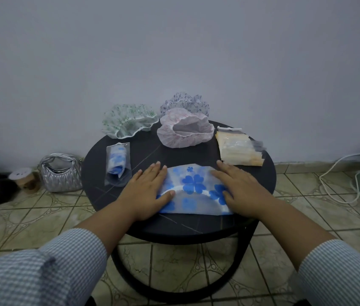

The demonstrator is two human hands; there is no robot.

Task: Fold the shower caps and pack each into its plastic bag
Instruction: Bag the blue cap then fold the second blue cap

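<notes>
Two hands: left hand [147,191] and right hand [237,186] press flat, fingers straight, on the blue-flowered translucent shower cap [193,188], at 6 o'clock on the round black table [263,188].
Risk: slippery film may spring open once released.
Surroundings: packed cap at 9 o'clock; stack of clear plastic bags [238,147] at 2 o'clock; three unfolded caps at 12 o'clock, nothing blocking.

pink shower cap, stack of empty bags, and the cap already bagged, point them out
pink shower cap [168,138], head view, on its gathered left side
stack of empty bags [238,149], head view, middle of the top bag
bagged cap [117,162], head view, on the blue-patterned cap inside
</notes>
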